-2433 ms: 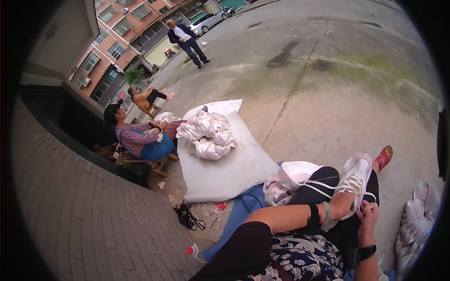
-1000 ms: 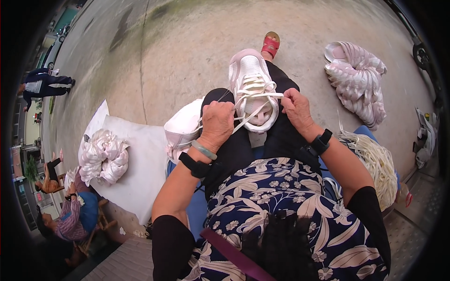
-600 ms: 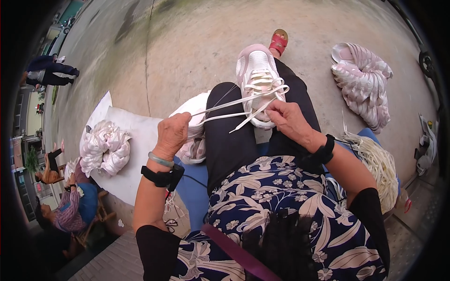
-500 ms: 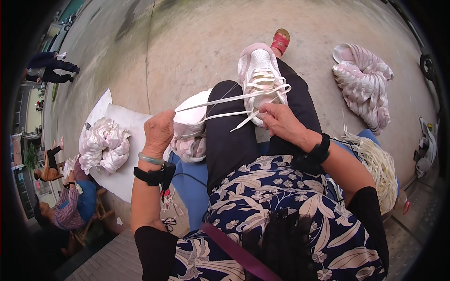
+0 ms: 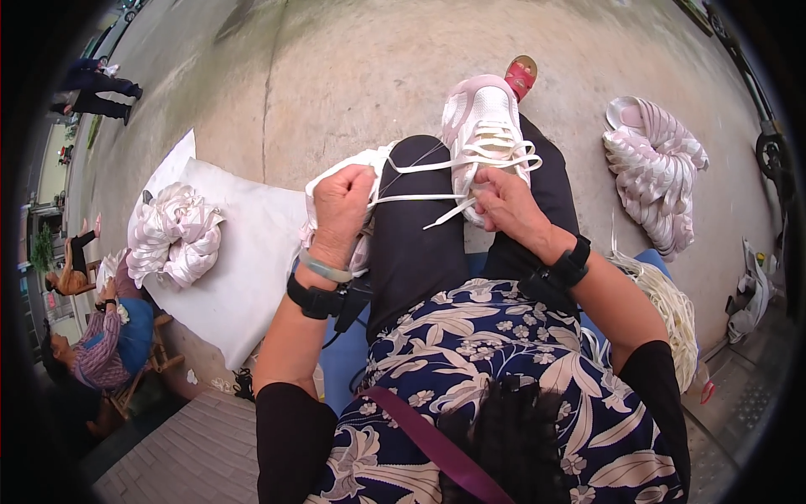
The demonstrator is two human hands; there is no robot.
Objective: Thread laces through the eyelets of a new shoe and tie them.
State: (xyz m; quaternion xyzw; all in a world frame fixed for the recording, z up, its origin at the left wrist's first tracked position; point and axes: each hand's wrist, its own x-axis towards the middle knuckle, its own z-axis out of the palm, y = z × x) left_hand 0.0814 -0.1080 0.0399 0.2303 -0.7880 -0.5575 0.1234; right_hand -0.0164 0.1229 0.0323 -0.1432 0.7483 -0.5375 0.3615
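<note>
A white and pale pink sneaker (image 5: 480, 109) rests across my thighs, its toe pointing away from me. White shoelace (image 5: 416, 199) is threaded through its upper rows, with loose loops over the right side. My left hand (image 5: 340, 210) is closed on the lace, left of the shoe, and strands stretch from there across my left thigh. At the near end of the sneaker, my right hand (image 5: 512, 206) pinches the edge by the opening; its fingertips partly hide what they grip. One lace tip (image 5: 430, 226) dangles free beside the shoe.
Pink-white shoe parts (image 5: 336, 178) are stacked beside my left knee. A bundle (image 5: 178, 235) of them lies on a white sheet (image 5: 252, 286) at left, another bundle (image 5: 659, 172) at right. Cream laces (image 5: 663, 307) hang by my right side. A seated person (image 5: 109, 336) is at far left.
My left hand has moved right, closer to the sneaker, and the lace strands between them have become shorter and slacker. My right hand stays at the shoe's opening. The view has shifted slightly.
</note>
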